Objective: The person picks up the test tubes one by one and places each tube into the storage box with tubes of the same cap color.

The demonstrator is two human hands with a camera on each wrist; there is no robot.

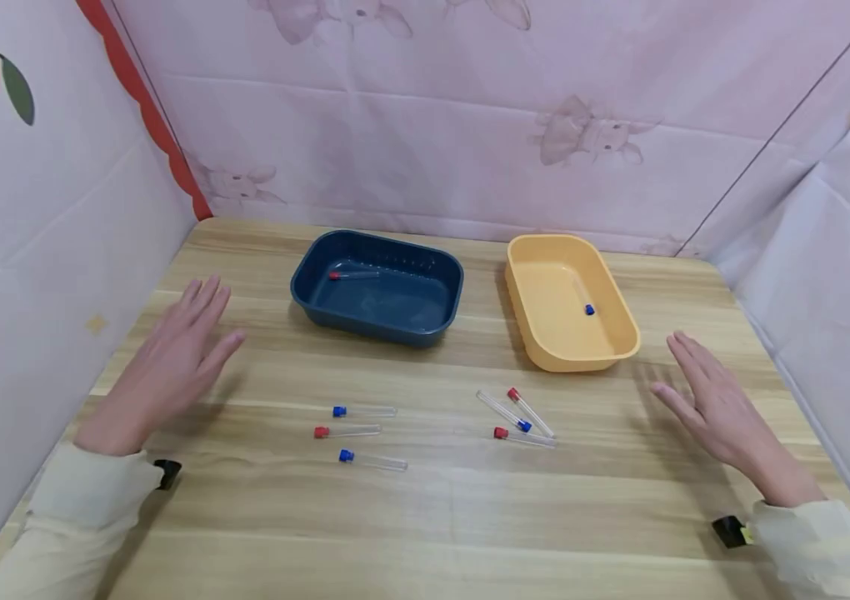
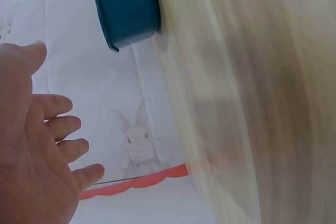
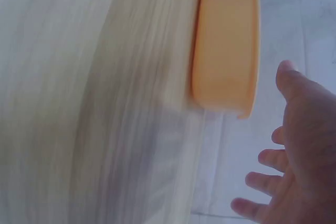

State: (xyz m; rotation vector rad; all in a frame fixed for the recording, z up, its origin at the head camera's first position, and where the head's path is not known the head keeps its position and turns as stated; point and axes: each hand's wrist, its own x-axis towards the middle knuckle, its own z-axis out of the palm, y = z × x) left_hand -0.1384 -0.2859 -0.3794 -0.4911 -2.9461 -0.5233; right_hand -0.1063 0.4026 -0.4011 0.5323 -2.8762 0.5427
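Observation:
My left hand (image 1: 172,364) is held over the table left of the dark blue bin (image 1: 376,329), fingers straight and nothing in it. On the right, my right hand (image 1: 722,408) hovers beside the yellow bin (image 1: 573,365), also with extended fingers and no object. Between the hands lie transparent test tubes with coloured caps. The left group has a blue-capped tube (image 1: 365,412), a red-capped tube (image 1: 347,431) and another blue-capped tube (image 1: 374,461). In the right group, a blue-capped tube (image 1: 503,411) lies close to two red-capped tubes, one slanting (image 1: 532,412), one nearly level (image 1: 526,437).
Inside the blue bin rests a red-capped tube (image 1: 353,275); the yellow bin holds a blue-capped tube (image 1: 588,308). Both bins stand toward the back of the wooden table (image 1: 425,533). Printed cloth (image 1: 425,142) hangs behind it and at both sides.

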